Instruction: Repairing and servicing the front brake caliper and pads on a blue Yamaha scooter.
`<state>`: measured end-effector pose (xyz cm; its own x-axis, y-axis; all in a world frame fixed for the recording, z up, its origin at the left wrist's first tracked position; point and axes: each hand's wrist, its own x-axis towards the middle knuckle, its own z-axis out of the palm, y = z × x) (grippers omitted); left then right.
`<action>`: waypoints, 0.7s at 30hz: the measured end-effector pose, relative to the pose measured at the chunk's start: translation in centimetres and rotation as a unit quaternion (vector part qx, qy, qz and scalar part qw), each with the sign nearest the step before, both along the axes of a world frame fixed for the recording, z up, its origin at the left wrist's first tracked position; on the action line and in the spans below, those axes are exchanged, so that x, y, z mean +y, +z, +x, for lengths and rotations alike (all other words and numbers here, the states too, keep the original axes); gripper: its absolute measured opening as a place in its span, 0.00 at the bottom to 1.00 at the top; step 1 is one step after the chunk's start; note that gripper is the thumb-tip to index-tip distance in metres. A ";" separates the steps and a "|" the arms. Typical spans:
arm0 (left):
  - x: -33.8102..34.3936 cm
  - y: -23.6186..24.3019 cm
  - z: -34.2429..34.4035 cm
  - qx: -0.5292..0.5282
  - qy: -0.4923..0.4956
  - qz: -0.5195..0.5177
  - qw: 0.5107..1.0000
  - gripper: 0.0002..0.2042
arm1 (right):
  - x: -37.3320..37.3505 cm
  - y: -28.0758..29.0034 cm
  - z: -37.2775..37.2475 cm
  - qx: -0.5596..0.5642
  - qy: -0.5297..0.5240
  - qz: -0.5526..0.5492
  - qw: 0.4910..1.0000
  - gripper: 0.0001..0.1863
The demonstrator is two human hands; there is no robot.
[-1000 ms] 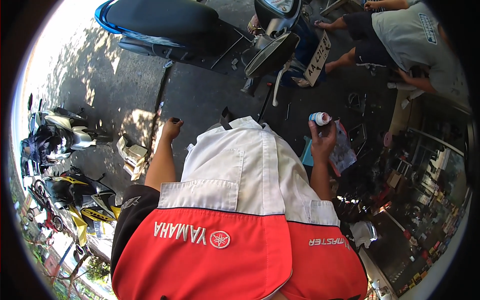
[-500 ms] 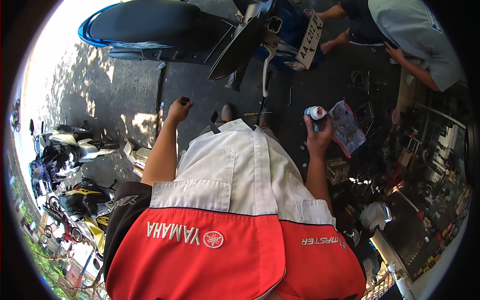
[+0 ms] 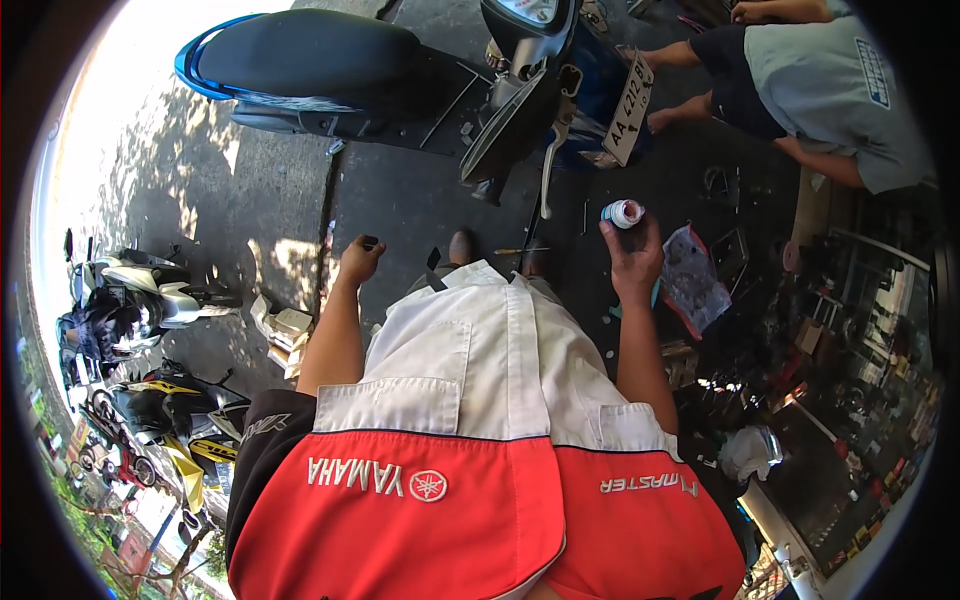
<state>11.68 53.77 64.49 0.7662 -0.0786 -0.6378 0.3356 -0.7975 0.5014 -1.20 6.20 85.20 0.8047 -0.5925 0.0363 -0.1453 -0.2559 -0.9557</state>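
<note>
The right hand (image 3: 632, 262), just right of the frame's centre, is closed around one small round container (image 3: 622, 213), white with a red band and a pale top, held up between thumb and fingertips above the dark pavement (image 3: 420, 200). The left hand (image 3: 358, 262), left of centre, pinches one small dark piece (image 3: 369, 241) at its fingertips, fingers curled (what the piece is cannot be told). Between the two hands, on the ground, lies one thin screwdriver-like tool (image 3: 520, 250) near the toe of a brown shoe (image 3: 461, 246). Just right of the right hand sits one crumpled greyish rag or bag (image 3: 692, 280) with a bit of blue-green beneath it. Below both forearms spreads the person's own white and red work shirt (image 3: 480, 420), carrying two stitched labels on the red part: a white one at lower left and a smaller white one at lower right. Across the top of the frame stands one blue scooter (image 3: 330, 65) with a black seat, and a rectangular white number plate (image 3: 628, 110) tilts at its upper-right end. In the upper right corner another person in a grey shirt (image 3: 840, 90) crouches. At the left edge several parked motorcycles (image 3: 130, 300) cluster, at least three, and folded cardboard (image 3: 285, 330) lies beside them.
</note>
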 end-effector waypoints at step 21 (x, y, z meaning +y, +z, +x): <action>-22.3 -4.4 -2.0 0.024 -0.395 -0.033 0.918 0.15 | -0.4 -34.5 -5.0 0.149 -0.090 -0.021 0.984 0.27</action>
